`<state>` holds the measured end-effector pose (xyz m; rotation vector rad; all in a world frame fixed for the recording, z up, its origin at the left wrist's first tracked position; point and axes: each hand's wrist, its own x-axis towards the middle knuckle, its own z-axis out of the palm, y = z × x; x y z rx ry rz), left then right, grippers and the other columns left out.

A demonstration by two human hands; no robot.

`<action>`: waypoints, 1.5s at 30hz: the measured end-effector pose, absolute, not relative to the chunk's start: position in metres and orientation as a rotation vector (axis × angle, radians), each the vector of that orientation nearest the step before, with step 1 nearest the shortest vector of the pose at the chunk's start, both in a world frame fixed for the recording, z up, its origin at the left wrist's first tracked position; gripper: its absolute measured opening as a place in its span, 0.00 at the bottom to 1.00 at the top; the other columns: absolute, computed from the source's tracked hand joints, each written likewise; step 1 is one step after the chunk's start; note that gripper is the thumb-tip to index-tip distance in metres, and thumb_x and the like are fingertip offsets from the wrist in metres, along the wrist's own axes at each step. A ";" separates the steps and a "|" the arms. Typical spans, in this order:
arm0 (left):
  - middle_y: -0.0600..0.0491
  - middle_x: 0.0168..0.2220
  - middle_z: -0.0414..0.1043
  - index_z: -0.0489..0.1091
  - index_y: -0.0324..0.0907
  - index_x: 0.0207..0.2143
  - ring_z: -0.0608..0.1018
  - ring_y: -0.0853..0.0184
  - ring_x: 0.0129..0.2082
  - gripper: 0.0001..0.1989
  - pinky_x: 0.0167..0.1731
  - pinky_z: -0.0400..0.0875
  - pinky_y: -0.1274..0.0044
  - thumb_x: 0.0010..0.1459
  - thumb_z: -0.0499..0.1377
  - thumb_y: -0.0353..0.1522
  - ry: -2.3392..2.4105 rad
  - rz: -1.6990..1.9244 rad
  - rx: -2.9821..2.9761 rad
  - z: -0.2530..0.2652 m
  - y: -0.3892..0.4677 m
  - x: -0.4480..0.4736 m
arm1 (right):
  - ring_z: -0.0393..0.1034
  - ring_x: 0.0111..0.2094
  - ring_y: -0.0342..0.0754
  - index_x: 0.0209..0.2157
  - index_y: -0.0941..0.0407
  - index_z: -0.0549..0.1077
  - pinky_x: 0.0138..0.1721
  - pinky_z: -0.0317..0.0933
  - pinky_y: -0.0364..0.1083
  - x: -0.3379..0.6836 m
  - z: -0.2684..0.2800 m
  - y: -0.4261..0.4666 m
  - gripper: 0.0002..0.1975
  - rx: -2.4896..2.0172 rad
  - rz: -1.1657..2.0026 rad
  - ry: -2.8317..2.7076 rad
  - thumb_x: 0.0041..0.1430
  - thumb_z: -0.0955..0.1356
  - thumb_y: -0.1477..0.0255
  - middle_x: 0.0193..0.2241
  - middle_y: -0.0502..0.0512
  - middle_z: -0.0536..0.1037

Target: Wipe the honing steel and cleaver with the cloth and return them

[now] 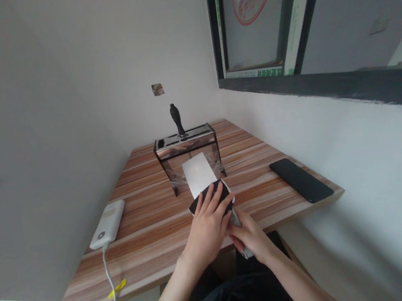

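Out in front of me a cleaver with a broad, pale blade point(199, 170) points away toward the knife block. My right hand point(250, 235) is closed round its handle point(235, 218), which looks wrapped in something greyish and crinkled. Across the near part of the blade lies a black sheet point(224, 191) with a white edge. My left hand point(210, 222) presses this sheet against the blade, its fingers long and slightly apart on top; the thumb is hidden. Just beyond the blade stands a knife block point(185, 143) with clear sides, a black-handled tool point(176, 119) upright in its top.
On the left of the wood-grain table point(149, 235) sits a white power bank point(108, 224), its white cable point(108, 274) hanging over the front edge past yellow tape point(117, 288). A black phone point(301, 179) lies at the right, beside the wall. A dark-framed window point(257, 72) is above.
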<state>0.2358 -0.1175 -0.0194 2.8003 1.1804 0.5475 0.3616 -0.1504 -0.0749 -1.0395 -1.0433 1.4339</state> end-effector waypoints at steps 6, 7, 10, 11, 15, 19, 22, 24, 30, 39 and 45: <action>0.52 0.68 0.39 0.52 0.52 0.62 0.41 0.59 0.67 0.24 0.61 0.44 0.55 0.64 0.47 0.31 1.223 0.663 2.838 -0.024 -0.083 0.234 | 0.50 0.09 0.33 0.33 0.56 0.63 0.09 0.46 0.34 0.363 -0.074 -0.152 0.12 -1.033 1.486 -1.054 0.51 0.67 0.64 0.15 0.39 0.65; 0.52 0.68 0.39 0.51 0.52 0.63 0.41 0.59 0.67 0.24 0.61 0.43 0.55 0.64 0.47 0.31 1.244 0.677 2.837 -0.024 -0.077 0.234 | 0.50 0.09 0.33 0.34 0.57 0.63 0.10 0.46 0.34 0.364 -0.075 -0.152 0.13 -1.028 1.491 -1.059 0.52 0.67 0.63 0.16 0.39 0.65; 0.52 0.68 0.38 0.50 0.53 0.63 0.40 0.60 0.67 0.24 0.62 0.42 0.56 0.65 0.45 0.34 1.269 0.694 2.822 -0.022 -0.064 0.231 | 0.50 0.09 0.32 0.35 0.57 0.63 0.10 0.46 0.34 0.364 -0.076 -0.152 0.14 -1.007 1.497 -1.082 0.52 0.67 0.62 0.16 0.39 0.65; 0.53 0.68 0.37 0.49 0.53 0.63 0.40 0.60 0.67 0.24 0.62 0.42 0.57 0.66 0.45 0.34 1.271 0.694 2.815 -0.021 -0.060 0.229 | 0.50 0.10 0.32 0.35 0.57 0.64 0.10 0.46 0.34 0.364 -0.077 -0.152 0.14 -1.003 1.500 -1.085 0.53 0.67 0.62 0.16 0.39 0.65; 0.53 0.68 0.37 0.49 0.52 0.63 0.40 0.61 0.67 0.23 0.62 0.42 0.57 0.66 0.44 0.36 1.298 0.716 2.795 -0.015 -0.045 0.224 | 0.51 0.10 0.33 0.36 0.57 0.64 0.11 0.45 0.34 0.364 -0.081 -0.152 0.16 -1.004 1.508 -1.092 0.53 0.67 0.61 0.16 0.39 0.65; 0.51 0.68 0.37 0.48 0.51 0.64 0.40 0.61 0.67 0.24 0.61 0.41 0.57 0.66 0.43 0.36 1.350 0.766 2.771 -0.011 -0.033 0.218 | 0.51 0.10 0.33 0.37 0.57 0.64 0.11 0.46 0.35 0.364 -0.083 -0.154 0.17 -1.029 1.507 -1.116 0.53 0.67 0.60 0.17 0.39 0.65; 0.50 0.68 0.38 0.47 0.50 0.64 0.41 0.61 0.67 0.24 0.61 0.41 0.57 0.66 0.43 0.36 1.403 0.820 2.742 -0.010 -0.030 0.214 | 0.51 0.09 0.33 0.37 0.57 0.64 0.11 0.45 0.35 0.363 -0.081 -0.155 0.17 -1.037 1.508 -1.150 0.53 0.67 0.59 0.17 0.40 0.65; 0.49 0.68 0.38 0.48 0.49 0.64 0.41 0.61 0.67 0.24 0.61 0.41 0.56 0.66 0.43 0.37 1.422 0.842 2.723 -0.010 -0.029 0.211 | 0.51 0.09 0.33 0.38 0.57 0.64 0.11 0.45 0.35 0.363 -0.079 -0.155 0.17 -1.042 1.511 -1.166 0.53 0.67 0.59 0.17 0.40 0.65; 0.51 0.68 0.41 0.49 0.51 0.63 0.43 0.61 0.67 0.23 0.61 0.41 0.56 0.66 0.42 0.35 1.434 0.889 2.669 -0.012 -0.030 0.205 | 0.50 0.10 0.32 0.37 0.57 0.64 0.11 0.45 0.35 0.361 -0.077 -0.158 0.18 -1.049 1.558 -1.133 0.52 0.67 0.58 0.17 0.40 0.65; 0.51 0.66 0.49 0.56 0.50 0.60 0.48 0.63 0.66 0.21 0.62 0.40 0.57 0.66 0.42 0.35 1.376 0.946 2.551 -0.005 -0.030 0.197 | 0.48 0.10 0.31 0.38 0.57 0.64 0.10 0.42 0.34 0.364 -0.075 -0.170 0.23 -1.071 1.608 -1.097 0.50 0.68 0.54 0.16 0.40 0.64; 0.48 0.60 0.62 0.62 0.43 0.56 0.62 0.63 0.61 0.21 0.61 0.50 0.65 0.65 0.44 0.37 1.262 1.129 2.231 0.006 -0.034 0.189 | 0.48 0.09 0.31 0.38 0.57 0.64 0.10 0.42 0.34 0.374 -0.077 -0.176 0.29 -1.123 1.641 -1.089 0.45 0.69 0.48 0.16 0.40 0.64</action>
